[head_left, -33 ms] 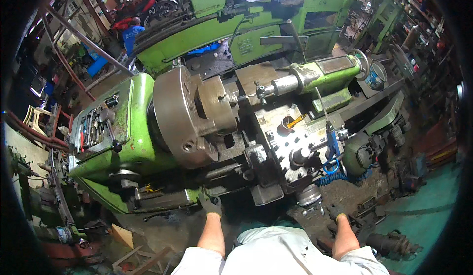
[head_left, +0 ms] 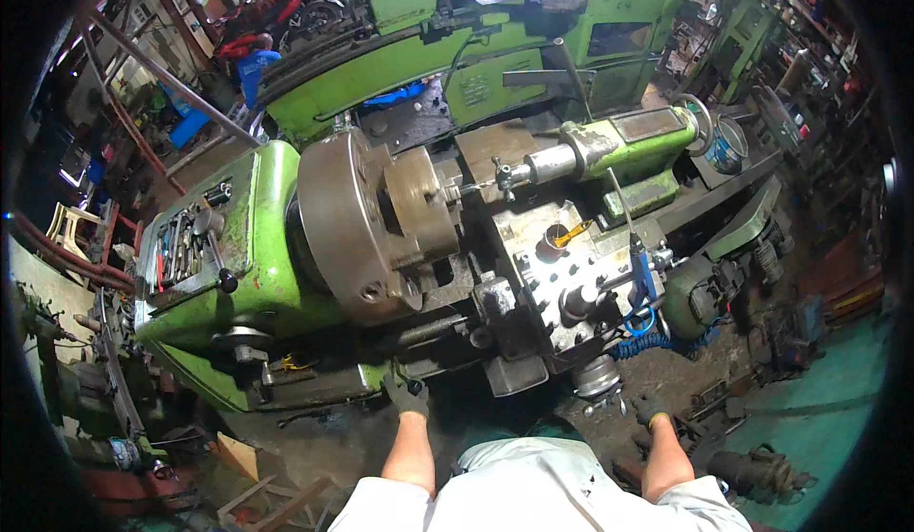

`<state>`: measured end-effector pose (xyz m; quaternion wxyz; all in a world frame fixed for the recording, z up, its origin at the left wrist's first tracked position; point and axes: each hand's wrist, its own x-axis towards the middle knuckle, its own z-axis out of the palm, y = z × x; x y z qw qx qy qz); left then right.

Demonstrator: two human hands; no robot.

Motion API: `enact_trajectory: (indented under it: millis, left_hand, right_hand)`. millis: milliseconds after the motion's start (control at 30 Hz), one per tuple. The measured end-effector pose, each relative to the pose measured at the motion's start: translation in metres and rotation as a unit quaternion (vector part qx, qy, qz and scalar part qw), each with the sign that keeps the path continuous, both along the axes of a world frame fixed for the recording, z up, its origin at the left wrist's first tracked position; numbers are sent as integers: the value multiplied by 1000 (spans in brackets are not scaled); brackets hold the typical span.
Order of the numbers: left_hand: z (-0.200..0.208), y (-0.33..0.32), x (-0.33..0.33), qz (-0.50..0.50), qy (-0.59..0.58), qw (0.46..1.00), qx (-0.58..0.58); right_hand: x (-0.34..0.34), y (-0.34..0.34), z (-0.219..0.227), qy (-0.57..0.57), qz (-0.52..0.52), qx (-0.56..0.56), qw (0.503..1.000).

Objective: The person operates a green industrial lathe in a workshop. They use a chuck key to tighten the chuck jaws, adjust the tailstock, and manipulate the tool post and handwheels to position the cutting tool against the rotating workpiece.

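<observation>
The green lathe [head_left: 271,280] presents its front edge at 9 o'clock from the gloved left hand [head_left: 407,401], with floor [head_left: 319,435] at 8 o'clock and shadowed open room at 3 o'clock, toward the gloved right hand [head_left: 652,408]. The left hand touches the black-knobbed lever [head_left: 415,387], its knob at 1 o'clock from the palm, though whether the fingers close around it cannot be told; the chuck [head_left: 343,227] stands well apart toward 11 o'clock. The right hand's closure likewise cannot be told, the crank handwheel [head_left: 597,378] lying near it at 10 o'clock.
</observation>
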<state>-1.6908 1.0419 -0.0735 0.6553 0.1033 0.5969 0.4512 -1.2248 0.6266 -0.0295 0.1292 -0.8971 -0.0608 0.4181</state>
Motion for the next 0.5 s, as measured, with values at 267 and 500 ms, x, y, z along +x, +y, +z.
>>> enact_trajectory:
  millis: [267, 500]
  left_hand:
    - [-25, -15, -20, -74, 30, 995, -62]
    - [21, -69, 1, -119, 328, 926, -144]
  right_hand:
    - [0, -23, -15, -152, 189, -44, 969]
    - [9, -81, -37, -108, 31, -23, 993]
